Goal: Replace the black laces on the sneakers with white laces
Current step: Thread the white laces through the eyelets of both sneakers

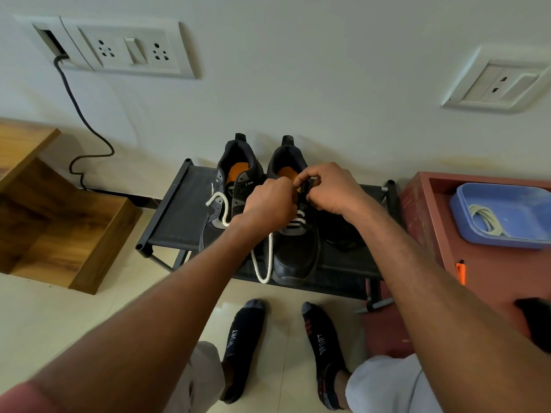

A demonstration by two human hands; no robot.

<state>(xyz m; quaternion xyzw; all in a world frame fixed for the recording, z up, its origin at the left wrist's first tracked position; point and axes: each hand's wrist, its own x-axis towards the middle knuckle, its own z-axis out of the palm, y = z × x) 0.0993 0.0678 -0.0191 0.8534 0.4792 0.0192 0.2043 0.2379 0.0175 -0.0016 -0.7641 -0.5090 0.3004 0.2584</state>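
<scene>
While both hands work at the throat of the right sneaker (295, 248), I log the scene from my remote seat. Two black sneakers sit side by side on a low black shoe rack (176, 216) against the wall, heels toward the wall, toes toward the person's socked feet.

Left hand (268, 204): fingers curled, knuckles up, at the upper eyelets of the right sneaker; it appears to pinch lace, though the grip itself is hidden under the hand. Right hand (331, 189): fingers curled, thumb and forefinger pinching something dark at the tongue top, either the tongue or an eyelet flap, I cannot tell which.

White lace (293, 223) already crosses the lower eyelets of the right sneaker in a few rows; a slack loop of it (264, 263) hangs over the rack's front edge, beside the toe. The left sneaker (235, 189) carries a loose white lace (219, 205) spilling off its side, not drawn tight.

A dark bundle (343, 239) lies on the rack right of the shoes, possibly removed black laces. A blue tray (504, 214) on the red-brown cabinet (423, 210) holds a coil of pale cord (486, 219).

Judgement: threading of the right sneaker is midway up. Next move calls for feeding the lace tip through the next eyelet while holding the flap steady, then pulling the hanging slack through.
</scene>
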